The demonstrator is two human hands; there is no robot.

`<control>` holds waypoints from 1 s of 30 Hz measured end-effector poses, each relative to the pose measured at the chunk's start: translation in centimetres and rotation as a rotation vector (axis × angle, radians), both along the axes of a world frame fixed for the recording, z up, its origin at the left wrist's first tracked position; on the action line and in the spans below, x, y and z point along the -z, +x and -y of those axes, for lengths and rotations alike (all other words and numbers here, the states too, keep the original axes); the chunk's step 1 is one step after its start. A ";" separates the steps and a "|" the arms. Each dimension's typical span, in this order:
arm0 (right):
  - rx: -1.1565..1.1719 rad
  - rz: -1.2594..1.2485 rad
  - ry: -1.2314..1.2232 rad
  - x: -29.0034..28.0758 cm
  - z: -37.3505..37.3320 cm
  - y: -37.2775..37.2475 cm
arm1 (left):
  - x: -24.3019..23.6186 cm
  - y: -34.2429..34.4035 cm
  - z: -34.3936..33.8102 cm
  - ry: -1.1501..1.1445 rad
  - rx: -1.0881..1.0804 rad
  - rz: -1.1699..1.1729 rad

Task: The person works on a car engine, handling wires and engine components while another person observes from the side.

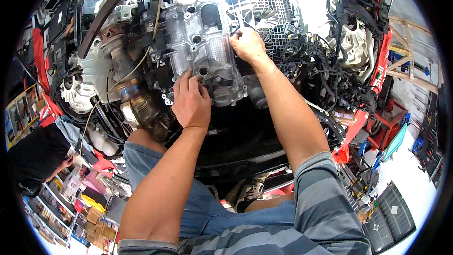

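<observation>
In front of me in the engine bay sits a silver metal valve cover (203, 42) with round holes down its middle. My left hand (192, 100) rests on its near left edge, fingers slightly bent and apart, nothing visibly held. At the cover's right edge, my right hand (248, 45) is closed in a pinch. Whatever lies between those fingertips is hidden. Just beyond the right hand is a ribbed, grid-patterned engine part (273, 19).
A brown, heat-stained exhaust pipe (141, 106) runs down the left. Dark wiring (311, 61) bunches on the right. Thin yellowish tubing (141, 61) crosses the left side. A brown can (344, 116) sits at right; another person (37, 156) stands at far left.
</observation>
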State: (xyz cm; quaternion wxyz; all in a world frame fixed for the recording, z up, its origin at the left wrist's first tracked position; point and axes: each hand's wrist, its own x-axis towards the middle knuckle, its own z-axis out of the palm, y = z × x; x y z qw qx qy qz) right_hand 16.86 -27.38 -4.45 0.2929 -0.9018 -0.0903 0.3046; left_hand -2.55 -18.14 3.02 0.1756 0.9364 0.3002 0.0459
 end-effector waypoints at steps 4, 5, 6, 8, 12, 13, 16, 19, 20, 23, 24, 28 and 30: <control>0.045 0.107 0.064 0.3 0.4 -0.7 | 0.1 0.0 0.1 0.000 0.007 0.014; 0.044 0.107 0.065 0.2 0.4 -0.9 | 0.1 0.0 0.1 0.002 0.010 0.017; 0.065 0.134 0.035 0.0 0.6 -1.3 | 0.2 0.0 0.1 0.002 0.013 0.020; 0.082 0.159 -0.014 -0.1 1.1 -1.8 | 0.0 0.1 0.1 0.011 0.011 0.007; 0.074 0.261 0.031 -0.2 3.1 -3.7 | 0.0 0.0 0.0 0.002 0.004 0.002; 0.095 0.260 0.046 -0.1 3.7 -4.3 | 0.1 0.0 0.0 0.000 0.005 0.004; 0.107 0.359 0.051 -0.3 4.9 -5.9 | 0.3 -0.1 0.0 0.017 0.015 0.028; 0.067 0.425 0.073 -0.6 5.7 -7.1 | 0.3 -0.1 0.0 0.007 0.015 0.020; 0.043 0.474 0.067 -0.8 5.9 -7.4 | 0.3 -0.1 0.0 0.020 0.015 0.026; -0.078 0.596 0.098 -0.9 7.3 -8.3 | 0.3 0.0 0.1 0.027 0.017 0.034; -0.117 0.645 0.109 -0.9 7.7 -8.6 | 0.2 0.0 0.1 0.023 0.017 0.034; -0.210 0.647 0.078 -2.3 9.1 -9.2 | 0.3 0.0 0.0 0.028 0.020 0.046; -0.252 0.640 0.065 -2.8 10.2 -9.4 | 0.2 0.0 0.2 0.019 0.011 0.016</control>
